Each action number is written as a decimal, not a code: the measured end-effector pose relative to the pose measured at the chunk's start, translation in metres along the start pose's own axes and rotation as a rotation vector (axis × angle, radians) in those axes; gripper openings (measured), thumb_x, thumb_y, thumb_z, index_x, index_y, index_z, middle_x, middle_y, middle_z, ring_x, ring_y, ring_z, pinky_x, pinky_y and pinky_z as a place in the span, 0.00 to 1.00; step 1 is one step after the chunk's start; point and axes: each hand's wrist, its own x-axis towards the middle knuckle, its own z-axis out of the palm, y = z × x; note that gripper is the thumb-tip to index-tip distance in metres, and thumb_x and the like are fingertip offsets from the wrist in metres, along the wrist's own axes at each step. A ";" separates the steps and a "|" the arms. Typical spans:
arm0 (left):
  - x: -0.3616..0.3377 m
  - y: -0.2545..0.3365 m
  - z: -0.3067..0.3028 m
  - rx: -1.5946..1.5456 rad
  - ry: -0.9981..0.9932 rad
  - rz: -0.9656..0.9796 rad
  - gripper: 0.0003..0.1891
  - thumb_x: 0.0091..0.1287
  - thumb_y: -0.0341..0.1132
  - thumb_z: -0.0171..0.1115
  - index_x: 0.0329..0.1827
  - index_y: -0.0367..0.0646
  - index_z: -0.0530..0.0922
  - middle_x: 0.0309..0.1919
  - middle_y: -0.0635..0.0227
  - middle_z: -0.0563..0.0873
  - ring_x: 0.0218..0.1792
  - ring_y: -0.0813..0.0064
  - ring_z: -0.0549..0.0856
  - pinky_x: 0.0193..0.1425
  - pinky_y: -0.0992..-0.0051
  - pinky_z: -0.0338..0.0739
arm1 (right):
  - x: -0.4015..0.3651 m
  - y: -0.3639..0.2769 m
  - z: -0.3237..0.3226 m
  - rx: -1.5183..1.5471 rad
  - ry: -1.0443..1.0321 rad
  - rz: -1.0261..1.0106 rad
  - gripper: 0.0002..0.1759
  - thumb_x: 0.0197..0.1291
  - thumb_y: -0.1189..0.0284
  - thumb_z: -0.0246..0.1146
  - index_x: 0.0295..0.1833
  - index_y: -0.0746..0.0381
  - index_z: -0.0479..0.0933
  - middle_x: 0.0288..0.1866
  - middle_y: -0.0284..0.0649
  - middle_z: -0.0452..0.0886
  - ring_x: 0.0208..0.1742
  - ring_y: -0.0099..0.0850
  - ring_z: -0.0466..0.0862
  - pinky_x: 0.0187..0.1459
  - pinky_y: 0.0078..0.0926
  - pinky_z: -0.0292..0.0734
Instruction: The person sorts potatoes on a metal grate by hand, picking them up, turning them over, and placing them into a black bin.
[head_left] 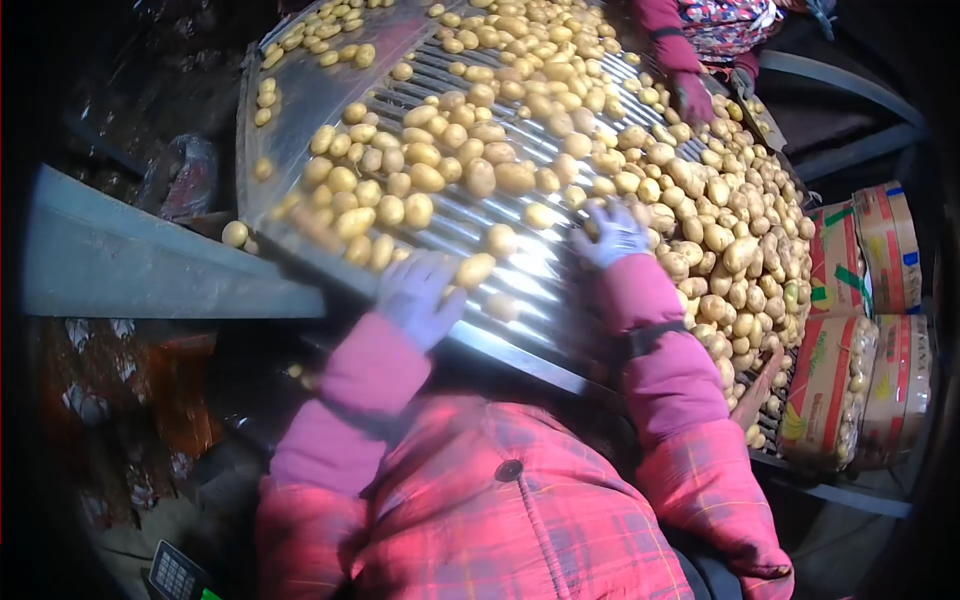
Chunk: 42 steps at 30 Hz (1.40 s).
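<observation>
The pale-lavender gloved left hand [418, 300] is at the near edge of the silvery slatted metal bed [545, 320], thumb apart, fingers loosely open, and just beside them lies an oval yellow-brown potato [475, 270], long axis slanting from near left to far right! The matching gloved right hand [612, 237] fans its fingers wide beside the big tan potato heap [740, 260]

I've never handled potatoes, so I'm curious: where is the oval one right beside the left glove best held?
Probably around the middle of that potato, across its narrower width, coming from above: it is longish, its top is uncovered, and metal bars lie beneath. The left hand is right beside it.
</observation>
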 end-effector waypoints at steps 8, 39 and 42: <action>0.013 -0.008 0.000 0.096 -0.159 -0.187 0.20 0.57 0.45 0.60 0.51 0.45 0.76 0.40 0.59 0.79 0.43 0.55 0.79 0.48 0.58 0.72 | -0.047 0.034 -0.050 0.502 0.312 0.340 0.21 0.52 0.64 0.65 0.51 0.60 0.77 0.47 0.48 0.78 0.48 0.47 0.78 0.50 0.41 0.75; 0.014 -0.008 0.005 0.190 -0.215 -0.191 0.23 0.60 0.44 0.59 0.57 0.45 0.74 0.48 0.57 0.81 0.51 0.56 0.79 0.55 0.59 0.72 | -0.019 0.035 0.021 0.604 0.209 0.297 0.16 0.58 0.64 0.58 0.51 0.53 0.77 0.48 0.45 0.80 0.48 0.47 0.80 0.49 0.45 0.75; 0.018 -0.001 0.002 0.229 -0.229 -0.201 0.23 0.60 0.45 0.60 0.56 0.43 0.75 0.47 0.56 0.81 0.50 0.55 0.79 0.56 0.59 0.72 | -0.011 0.050 0.032 0.480 -0.102 0.240 0.20 0.56 0.56 0.57 0.54 0.48 0.76 0.54 0.46 0.78 0.50 0.48 0.79 0.51 0.45 0.74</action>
